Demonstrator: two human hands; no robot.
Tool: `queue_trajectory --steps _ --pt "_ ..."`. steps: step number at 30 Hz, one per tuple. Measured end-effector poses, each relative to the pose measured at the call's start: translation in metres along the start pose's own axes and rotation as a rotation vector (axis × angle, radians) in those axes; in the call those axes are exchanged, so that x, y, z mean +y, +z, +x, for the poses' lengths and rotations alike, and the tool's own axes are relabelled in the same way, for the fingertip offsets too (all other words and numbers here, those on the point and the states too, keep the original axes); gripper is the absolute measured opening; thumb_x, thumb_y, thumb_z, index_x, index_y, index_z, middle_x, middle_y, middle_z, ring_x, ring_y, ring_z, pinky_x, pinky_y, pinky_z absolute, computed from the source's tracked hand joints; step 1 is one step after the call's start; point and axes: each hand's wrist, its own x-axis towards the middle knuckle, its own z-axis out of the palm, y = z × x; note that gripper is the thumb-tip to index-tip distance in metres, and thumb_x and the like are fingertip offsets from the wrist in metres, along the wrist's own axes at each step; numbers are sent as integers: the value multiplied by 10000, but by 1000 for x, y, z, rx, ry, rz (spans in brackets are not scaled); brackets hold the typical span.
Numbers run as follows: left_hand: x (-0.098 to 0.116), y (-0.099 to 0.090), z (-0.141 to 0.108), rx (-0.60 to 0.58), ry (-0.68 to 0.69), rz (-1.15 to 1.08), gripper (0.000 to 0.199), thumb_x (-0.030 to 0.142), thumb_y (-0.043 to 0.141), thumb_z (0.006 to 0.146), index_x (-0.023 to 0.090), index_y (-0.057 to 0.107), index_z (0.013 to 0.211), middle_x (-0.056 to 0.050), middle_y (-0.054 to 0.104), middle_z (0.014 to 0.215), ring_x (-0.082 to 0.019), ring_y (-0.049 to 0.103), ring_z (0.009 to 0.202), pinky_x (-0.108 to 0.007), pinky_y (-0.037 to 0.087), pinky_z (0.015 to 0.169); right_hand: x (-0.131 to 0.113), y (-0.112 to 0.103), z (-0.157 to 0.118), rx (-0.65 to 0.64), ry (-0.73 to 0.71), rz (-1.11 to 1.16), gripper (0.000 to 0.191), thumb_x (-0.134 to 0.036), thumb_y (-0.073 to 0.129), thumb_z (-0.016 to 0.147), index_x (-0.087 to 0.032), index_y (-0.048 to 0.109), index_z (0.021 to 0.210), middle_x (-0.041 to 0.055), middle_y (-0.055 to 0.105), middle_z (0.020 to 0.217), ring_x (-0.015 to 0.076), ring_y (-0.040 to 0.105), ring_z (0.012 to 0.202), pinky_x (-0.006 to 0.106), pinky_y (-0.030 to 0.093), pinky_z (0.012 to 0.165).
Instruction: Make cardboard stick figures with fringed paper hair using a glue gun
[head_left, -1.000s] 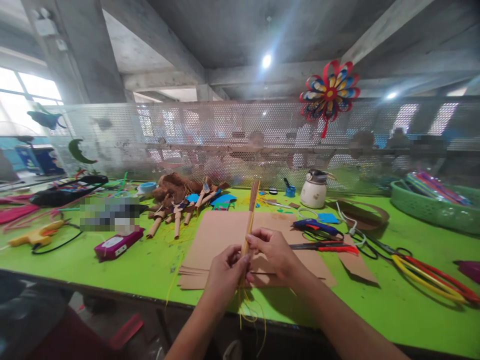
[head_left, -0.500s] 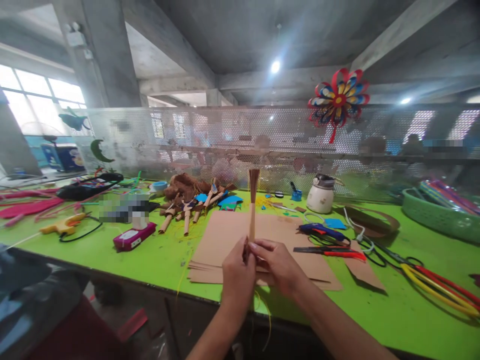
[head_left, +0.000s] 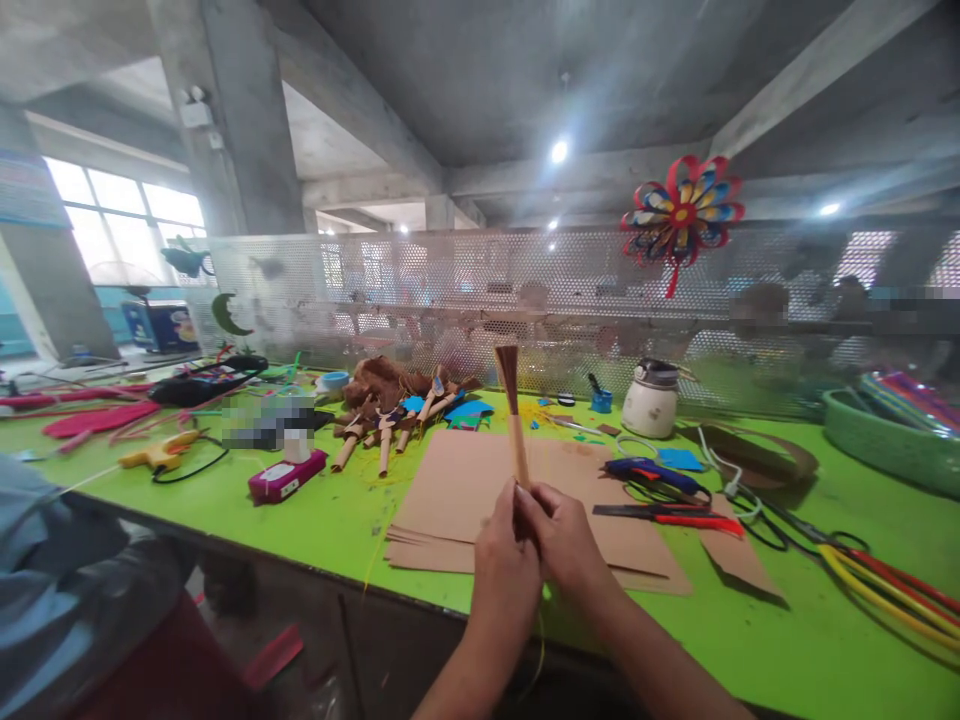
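A slim brown paper roll point(head_left: 517, 435) with a fringed, flared top stands nearly upright, leaning slightly left, above the table's front edge. My left hand point(head_left: 507, 560) is closed round its lower end. Pressed against it from the right, the fingers of my right hand point(head_left: 564, 530) pinch the same end. The roll's bottom is hidden by the fingers. A thin yellow thread hangs below my hands. Behind them lies a stack of brown paper sheets point(head_left: 450, 480) on the green table point(head_left: 322, 530).
Right: a blue glue gun point(head_left: 656, 474), red-handled scissors point(head_left: 694, 520), yellow-and-red-handled tools point(head_left: 892, 590), a white jar point(head_left: 649, 405) and a green basket point(head_left: 885, 440). Left: a pink power strip point(head_left: 288, 477), a yellow glue gun point(head_left: 161, 453), several paper rolls point(head_left: 385, 448) and a person's sleeve point(head_left: 60, 560).
The view has shifted, so the surroundings sit farther right. The roll now leans left instead of standing straight, and my two hands have come closer together at its base.
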Motion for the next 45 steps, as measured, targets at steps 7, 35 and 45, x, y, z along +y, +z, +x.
queue_trajectory --steps 7,35,45 --pt "3 2 0 45 82 50 425 147 392 846 66 488 1252 -176 640 1128 -207 629 1006 -323 481 885 2 -5 3 -33 -68 -332 190 -305 491 814 -134 567 779 48 604 692 171 551 639 252 403 573" --pt "81 -102 6 -230 793 557 372 168 470 861 220 501 1228 -95 601 1196 -202 548 1126 -357 442 958 -21 -51 4 -257 -213 -628 158 -235 408 854 -154 537 807 -3 573 609 129 500 538 229 358 542" --pt "89 -80 84 -915 814 1074 202 205 688 727 142 644 913 -106 688 863 -253 636 869 -329 463 753 -42 -64 -10 -504 -272 -1015 160 -212 411 875 -159 533 786 39 583 704 126 442 591 232 243 528"
